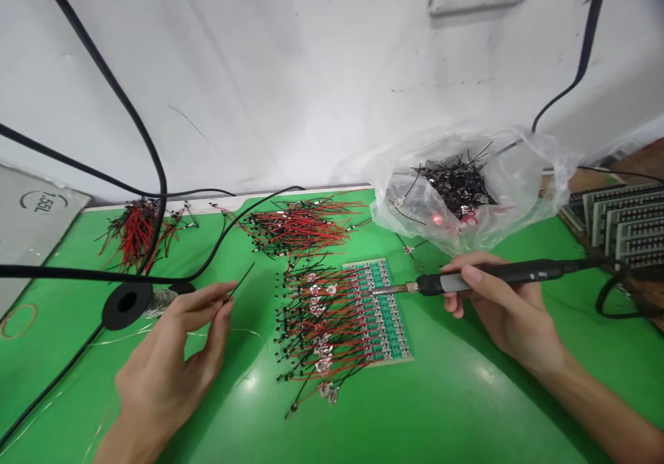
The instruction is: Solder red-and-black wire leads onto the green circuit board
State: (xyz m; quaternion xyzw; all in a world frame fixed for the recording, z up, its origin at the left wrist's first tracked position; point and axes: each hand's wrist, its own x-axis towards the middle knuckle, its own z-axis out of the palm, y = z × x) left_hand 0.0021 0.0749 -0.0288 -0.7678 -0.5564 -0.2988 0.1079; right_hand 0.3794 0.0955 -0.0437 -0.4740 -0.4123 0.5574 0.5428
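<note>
My right hand (pixel 498 305) is closed around a black-handled soldering iron (pixel 482 277). The iron's metal tip lies over the upper part of a green circuit board panel (pixel 394 312); whether it touches cannot be told. Rows of red and black wires (pixel 316 326) run from the panel's left side, with small shiny metal discs (pixel 322 353) among them. To the left of these, my left hand (pixel 176 353) pinches a short black wire (pixel 243 279) between thumb and fingers, its free end pointing up and right. My fingertips hide its lower end.
Behind the panel lies a pile of red and black wires (pixel 301 225), with a smaller bundle (pixel 135 232) farther left. A plastic bag (pixel 529 187) holds black wires. A solder spool (pixel 127 305) stands left, boards (pixel 627 222) stand right, and black cables (pixel 104 274) cross the left side.
</note>
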